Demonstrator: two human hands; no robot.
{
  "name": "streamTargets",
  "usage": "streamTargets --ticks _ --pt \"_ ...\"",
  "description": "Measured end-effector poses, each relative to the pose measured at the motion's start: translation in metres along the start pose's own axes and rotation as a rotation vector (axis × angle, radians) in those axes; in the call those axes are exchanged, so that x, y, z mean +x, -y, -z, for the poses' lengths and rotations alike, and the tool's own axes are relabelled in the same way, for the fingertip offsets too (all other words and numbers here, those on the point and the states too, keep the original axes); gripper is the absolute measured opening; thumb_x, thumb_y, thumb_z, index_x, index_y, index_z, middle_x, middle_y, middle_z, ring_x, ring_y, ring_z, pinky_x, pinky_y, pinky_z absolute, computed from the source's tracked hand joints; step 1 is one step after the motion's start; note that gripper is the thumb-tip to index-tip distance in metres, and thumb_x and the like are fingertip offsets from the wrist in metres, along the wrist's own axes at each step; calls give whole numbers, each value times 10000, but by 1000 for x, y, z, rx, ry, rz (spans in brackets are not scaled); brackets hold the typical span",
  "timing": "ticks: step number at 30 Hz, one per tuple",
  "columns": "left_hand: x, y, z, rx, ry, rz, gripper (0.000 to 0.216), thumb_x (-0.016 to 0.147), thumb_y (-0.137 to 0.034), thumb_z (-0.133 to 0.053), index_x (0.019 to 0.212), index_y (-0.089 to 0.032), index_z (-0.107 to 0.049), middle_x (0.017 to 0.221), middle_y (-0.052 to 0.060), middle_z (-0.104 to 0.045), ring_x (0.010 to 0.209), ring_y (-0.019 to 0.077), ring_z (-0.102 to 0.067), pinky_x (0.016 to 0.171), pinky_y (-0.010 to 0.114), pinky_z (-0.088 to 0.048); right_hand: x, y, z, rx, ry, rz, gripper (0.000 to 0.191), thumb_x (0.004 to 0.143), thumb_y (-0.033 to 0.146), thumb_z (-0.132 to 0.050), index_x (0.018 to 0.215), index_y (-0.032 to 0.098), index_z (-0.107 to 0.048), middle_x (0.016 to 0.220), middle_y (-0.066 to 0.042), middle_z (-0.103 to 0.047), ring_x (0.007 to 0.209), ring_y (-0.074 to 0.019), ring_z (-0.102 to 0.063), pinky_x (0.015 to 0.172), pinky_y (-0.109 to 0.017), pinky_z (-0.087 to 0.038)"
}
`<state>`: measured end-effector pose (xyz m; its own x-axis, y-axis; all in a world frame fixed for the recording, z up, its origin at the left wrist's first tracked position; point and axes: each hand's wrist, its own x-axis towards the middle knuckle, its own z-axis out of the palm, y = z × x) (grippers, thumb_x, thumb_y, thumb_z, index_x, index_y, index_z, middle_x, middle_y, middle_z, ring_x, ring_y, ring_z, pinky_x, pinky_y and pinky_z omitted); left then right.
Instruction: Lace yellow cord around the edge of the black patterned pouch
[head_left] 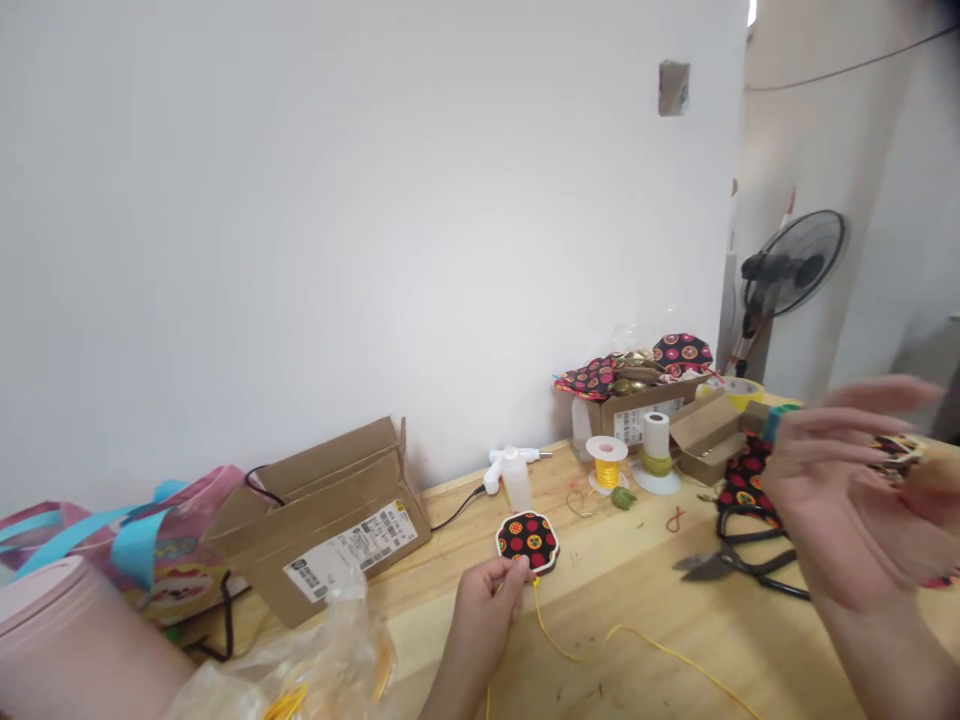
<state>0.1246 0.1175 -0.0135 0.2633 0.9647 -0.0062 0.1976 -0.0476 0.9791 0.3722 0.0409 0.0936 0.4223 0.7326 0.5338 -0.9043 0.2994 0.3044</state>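
Observation:
My left hand (pixel 486 592) rests on the wooden table (pixel 645 610) and pinches the lower edge of a round black fabric disc with red and yellow dots (pixel 528 540). A yellow cord (pixel 600 640) trails from under the disc across the table towards me. My right hand (pixel 840 500) is raised at the right and smeared by motion. Its fingers curl round a small piece of the same patterned fabric (pixel 896 455). Black scissors (pixel 739 562) lie on the table just below that hand.
Against the wall stand an open cardboard box (pixel 330 520), a pink and blue bag (pixel 142 550), a white bottle (pixel 516 478), a yellow cord spool (pixel 607 462), a white roll (pixel 657 440) and a box of patterned pieces (pixel 637 385). A clear plastic bag (pixel 315 660) lies near me. A fan (pixel 795 265) stands at the right.

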Motion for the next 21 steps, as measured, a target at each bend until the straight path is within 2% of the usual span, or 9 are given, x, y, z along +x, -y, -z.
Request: streamTargets --ticks 2,3,5,6,8,10,14,17,21 --pt "1 2 0 -5 -24 -4 429 696 -499 -458 643 -93 -586 344 -108 -270 344 50 -196 369 181 -122 -5 -8 9 -474 -37 -139 459 681 211 -546 1118 328 -470 999 38 -590 783 -157 -571 649 -252 -472" --pt "2 3 0 -7 -32 -8 418 707 -483 -449 668 -91 -588 347 -107 -279 344 53 -206 370 181 -132 -6 -16 18 -783 -9 -280 446 648 210 -587 1074 320 -510 990 25 -597 791 -158 -568 655 -260 -469" --pt "2 5 0 -7 -45 -22 388 715 -445 -454 753 -84 -591 363 -103 -307 353 61 -243 377 181 -160 -10 -35 42 -1426 143 -661 228 648 234 -603 874 259 -624 871 -10 -635 766 -163 -566 649 -272 -445" --pt "2 5 0 -10 -50 -29 376 715 -425 -462 804 -82 -587 372 -101 -320 358 67 -264 381 182 -175 -13 -46 54 -1690 282 -880 159 659 254 -590 805 225 -647 791 -22 -643 721 -164 -564 626 -274 -430" --pt "0 6 2 6 -68 -44 363 726 -382 -456 901 -84 -567 394 -94 -353 375 80 -312 395 185 -211 -21 -64 77 -2103 516 -1015 147 623 297 -599 718 199 -655 653 -16 -631 594 -151 -543 546 -256 -388" --pt "-3 4 4 81 -92 -47 339 747 -329 -418 952 -100 -559 415 -79 -391 393 96 -361 413 194 -253 -30 -79 92 -2415 658 -1005 166 590 345 -609 630 188 -643 634 -23 -623 600 -162 -537 528 -249 -348" --pt "-9 -3 9 353 -112 -97 287 723 -217 -381 848 -158 -632 582 7 -586 566 148 -522 544 233 -369 -47 -92 105 -2644 811 -896 188 576 362 -593 645 189 -617 695 -35 -623 660 -181 -540 523 -240 -300" --pt "-13 -9 7 509 -60 -112 269 672 -184 -411 752 -197 -668 734 38 -664 686 175 -569 634 247 -388 -56 -92 109 -2663 867 -795 119 646 261 -496 636 185 -588 691 -31 -614 649 -160 -536 508 -233 -271" --pt "-14 -13 5 586 -41 -80 260 671 -208 -424 729 -220 -678 732 33 -683 688 185 -584 628 245 -390 -60 -86 114 -2606 909 -762 152 669 183 -427 601 186 -562 651 -15 -604 613 -133 -521 500 -223 -260"
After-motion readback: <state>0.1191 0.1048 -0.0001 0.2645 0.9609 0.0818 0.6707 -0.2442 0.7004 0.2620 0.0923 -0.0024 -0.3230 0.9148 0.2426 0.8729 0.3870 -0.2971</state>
